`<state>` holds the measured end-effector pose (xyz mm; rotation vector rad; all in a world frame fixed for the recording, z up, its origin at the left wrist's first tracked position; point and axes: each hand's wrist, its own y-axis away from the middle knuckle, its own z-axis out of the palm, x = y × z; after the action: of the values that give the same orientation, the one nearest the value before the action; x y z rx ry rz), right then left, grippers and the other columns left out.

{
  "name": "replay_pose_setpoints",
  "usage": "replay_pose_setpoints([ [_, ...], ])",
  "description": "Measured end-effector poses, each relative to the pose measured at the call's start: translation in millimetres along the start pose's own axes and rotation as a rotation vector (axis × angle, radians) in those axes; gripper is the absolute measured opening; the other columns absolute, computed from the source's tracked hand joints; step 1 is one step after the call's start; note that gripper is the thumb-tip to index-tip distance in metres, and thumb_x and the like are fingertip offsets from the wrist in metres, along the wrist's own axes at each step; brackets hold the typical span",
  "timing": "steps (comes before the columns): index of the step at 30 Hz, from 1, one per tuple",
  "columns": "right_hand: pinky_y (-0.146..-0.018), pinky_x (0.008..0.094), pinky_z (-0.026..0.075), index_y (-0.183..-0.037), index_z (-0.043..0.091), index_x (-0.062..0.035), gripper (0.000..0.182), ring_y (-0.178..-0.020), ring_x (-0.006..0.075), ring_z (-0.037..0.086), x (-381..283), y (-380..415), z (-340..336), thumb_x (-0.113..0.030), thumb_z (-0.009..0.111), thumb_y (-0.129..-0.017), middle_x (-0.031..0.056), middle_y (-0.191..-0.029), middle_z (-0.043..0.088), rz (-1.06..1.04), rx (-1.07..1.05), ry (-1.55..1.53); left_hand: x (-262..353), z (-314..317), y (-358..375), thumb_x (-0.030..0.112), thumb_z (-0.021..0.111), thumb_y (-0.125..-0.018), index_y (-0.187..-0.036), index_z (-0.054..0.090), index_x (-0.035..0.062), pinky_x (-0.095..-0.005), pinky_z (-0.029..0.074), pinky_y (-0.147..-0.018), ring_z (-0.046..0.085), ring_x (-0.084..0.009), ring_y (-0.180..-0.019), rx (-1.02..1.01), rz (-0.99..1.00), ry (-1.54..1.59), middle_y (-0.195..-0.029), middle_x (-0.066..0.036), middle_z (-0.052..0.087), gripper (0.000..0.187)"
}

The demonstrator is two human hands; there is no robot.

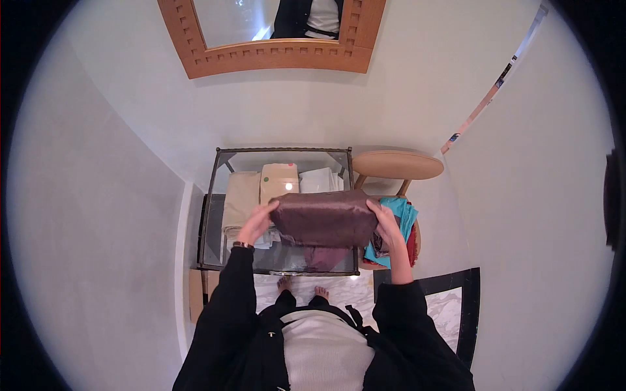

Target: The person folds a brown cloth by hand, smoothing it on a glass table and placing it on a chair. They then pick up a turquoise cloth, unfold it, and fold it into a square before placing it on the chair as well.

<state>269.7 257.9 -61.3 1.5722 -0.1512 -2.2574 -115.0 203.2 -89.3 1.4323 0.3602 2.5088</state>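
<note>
My two hands hold up a folded, shiny dark brown cloth [323, 218] above a glass-topped table [280, 272]. At its left end, my left hand [257, 221] grips the edge with thumb on top. My right hand [387, 223] pinches the opposite end the same way. Beneath it, a piece of maroon cloth [326, 258] shows near the table's front edge. Behind and left of it lie a beige folded cloth [240, 195], a cream folded piece with coloured dots [279, 177] and white folded cloths [318, 180]. The brown cloth partly covers these.
A chair with a tan backrest [398, 165] stands right of the table, with turquoise cloth [403, 215] piled on its seat. On the wall ahead hangs a wood-framed mirror [280, 55]. A cardboard-coloured box [196, 295] sits at the lower left by the wall.
</note>
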Motion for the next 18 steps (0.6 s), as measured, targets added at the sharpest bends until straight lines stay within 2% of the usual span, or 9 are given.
replay_pose_setpoints([
  [3,-0.089,0.0275,0.046,-0.113,0.065,0.0025,0.034,-0.098,0.0127,0.061,-28,-13,24,-0.026,0.063,-0.095,0.0055,-0.108,0.068,-0.029,0.061,0.090,36,-1,-12,0.026,0.064,-0.094,-0.110,0.065,0.0037,-0.0304,0.047,-0.087,0.063,-0.0126,-0.098,0.036,0.086,-0.077,-0.106,-0.003,0.068,0.028],
  [6,-0.088,0.0261,0.045,-0.112,0.066,0.0026,0.033,-0.094,0.0114,0.061,-44,-14,49,-0.027,0.061,-0.096,0.0043,-0.103,0.068,-0.264,0.068,0.144,71,17,-2,0.028,0.064,-0.094,-0.105,0.067,0.0024,-0.0268,0.046,-0.082,0.063,-0.0098,-0.088,0.098,0.257,-0.154,-0.100,-0.002,0.069,0.028],
  [9,-0.092,0.0274,0.043,-0.109,0.067,0.0028,0.031,-0.101,0.0140,0.058,-53,1,57,-0.025,0.062,-0.096,0.0058,-0.108,0.065,-0.291,0.088,0.286,79,24,17,0.027,0.065,-0.093,-0.099,0.068,0.0009,-0.0277,0.045,-0.082,0.060,-0.0108,-0.091,0.183,0.350,-0.355,-0.098,-0.003,0.068,0.027],
  [12,-0.092,0.0293,0.040,-0.108,0.067,-0.0002,0.028,-0.105,0.0189,0.052,-29,15,41,-0.024,0.064,-0.094,0.0080,-0.112,0.058,-0.551,0.065,0.608,47,2,36,0.029,0.068,-0.090,-0.103,0.068,0.0027,-0.0270,0.043,-0.083,0.057,-0.0077,-0.089,0.297,0.386,-0.703,-0.097,0.000,0.067,0.029],
  [14,-0.092,0.0310,0.038,-0.107,0.067,-0.0033,0.027,-0.107,0.0221,0.048,10,26,16,-0.025,0.066,-0.091,0.0097,-0.114,0.052,-0.552,0.062,0.748,4,-18,49,0.028,0.074,-0.085,-0.097,0.067,-0.0020,-0.0298,0.043,-0.086,0.055,-0.0139,-0.099,0.406,0.319,-0.775,-0.098,-0.011,0.063,0.033],
  [16,-0.090,0.0331,0.038,-0.105,0.068,-0.0058,0.028,-0.107,0.0253,0.045,61,37,-14,-0.028,0.070,-0.088,0.0111,-0.115,0.047,-0.561,0.066,0.927,-64,-62,50,0.029,0.074,-0.084,-0.085,0.066,-0.0034,-0.0292,0.046,-0.076,0.056,-0.0122,-0.082,0.401,0.240,-0.840,-0.086,-0.008,0.064,0.033],
  [17,-0.088,0.0343,0.038,-0.105,0.068,-0.0067,0.030,-0.105,0.0268,0.044,83,44,-26,-0.030,0.072,-0.086,0.0115,-0.115,0.046,-0.571,0.071,1.034,-73,-57,64,0.029,0.074,-0.085,-0.078,0.064,-0.0040,-0.0297,0.046,-0.069,0.054,-0.0114,-0.072,0.352,0.160,-0.833,-0.076,-0.006,0.063,0.035],
  [18,-0.091,0.0356,0.038,-0.105,0.068,-0.0082,0.031,-0.108,0.0274,0.043,98,56,-31,-0.031,0.073,-0.085,0.0110,-0.117,0.044,-0.488,0.073,1.081,-77,-49,76,0.030,0.073,-0.085,-0.071,0.062,-0.0046,-0.0303,0.046,-0.062,0.052,-0.0106,-0.062,0.303,0.080,-0.824,-0.067,-0.003,0.061,0.039],
])
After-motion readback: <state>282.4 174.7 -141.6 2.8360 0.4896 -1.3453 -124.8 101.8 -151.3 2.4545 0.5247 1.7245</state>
